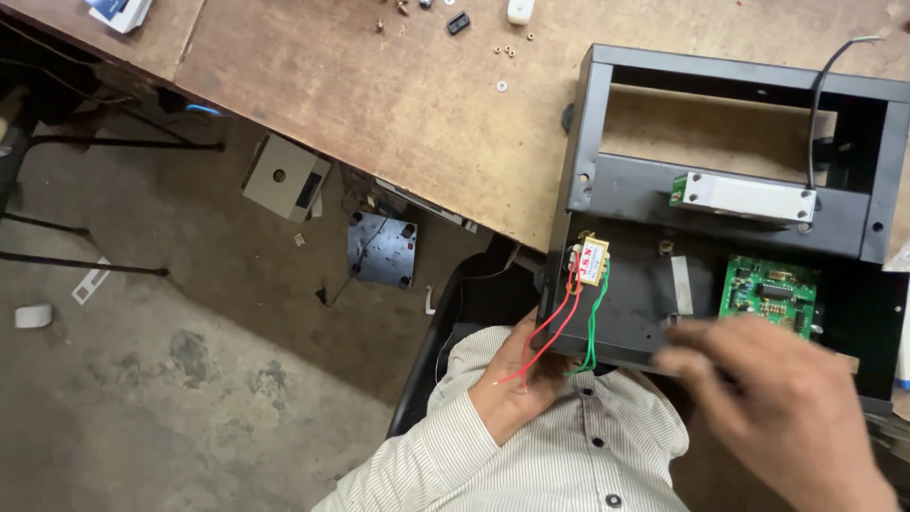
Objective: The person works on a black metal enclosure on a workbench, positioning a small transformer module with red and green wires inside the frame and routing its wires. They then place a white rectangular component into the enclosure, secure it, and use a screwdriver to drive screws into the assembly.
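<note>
The left hand (512, 389) grips the near edge of the black metal chassis (626, 303) on the wooden bench (398, 104), beside the small transformer (590, 261) with red and green wires (555, 327), while the blurred right hand (777, 398) hovers loosely curled, holding nothing visible, near the green circuit board (768, 292).

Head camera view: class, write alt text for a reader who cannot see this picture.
A person's left hand grips the near edge of an open black metal chassis on a wooden workbench, while the blurred right hand hovers near a green circuit board. Red and green wires hang from a small transformer.

right hand (777, 398) blurred, its grip unclear; left hand (517, 393) fingers hidden under black chassis (616, 313).
</note>
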